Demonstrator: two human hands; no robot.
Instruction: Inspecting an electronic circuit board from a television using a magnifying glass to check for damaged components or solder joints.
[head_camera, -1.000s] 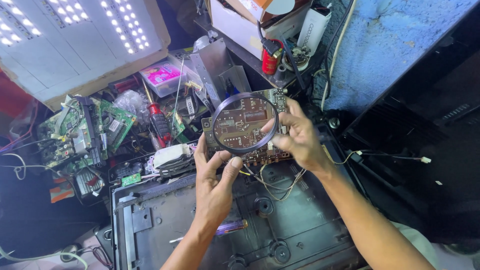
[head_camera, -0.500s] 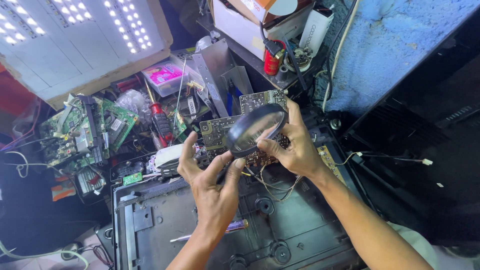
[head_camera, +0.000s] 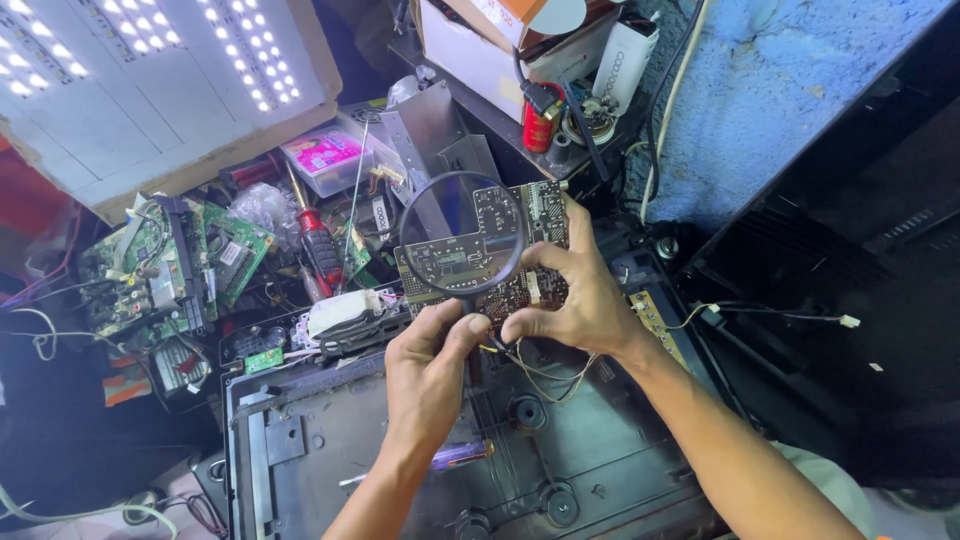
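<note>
Circuit board (head_camera: 535, 285), brown with small components, one item: you hold it up in your right hand (head_camera: 580, 300), fingers closed round its right edge, tilted toward your face above the bench so its face catches the light. Magnifying glass (head_camera: 462, 238), round, dark-rimmed, one item: your left hand (head_camera: 430, 375) grips its short handle between thumb and fingers and sets the lens just in front of the board's left half, which shows through the glass. Thin wires (head_camera: 545, 370) hang from the board's lower edge, draping loosely toward the black metal chassis (head_camera: 330, 440) that lies flat below both hands; its bare panel gives open room under your wrists. To your left, crowded close: a red-handled screwdriver (head_camera: 318, 245), green circuit boards (head_camera: 225, 255), a white adapter (head_camera: 340, 310). Behind these, leaning, a white panel of lit LED strips (head_camera: 150, 80). Behind the board, a grey metal bracket (head_camera: 430, 130) and a shelf edge, near enough to limit any push forward. To your right, a dark casing (head_camera: 850, 250) walls off that side
</note>
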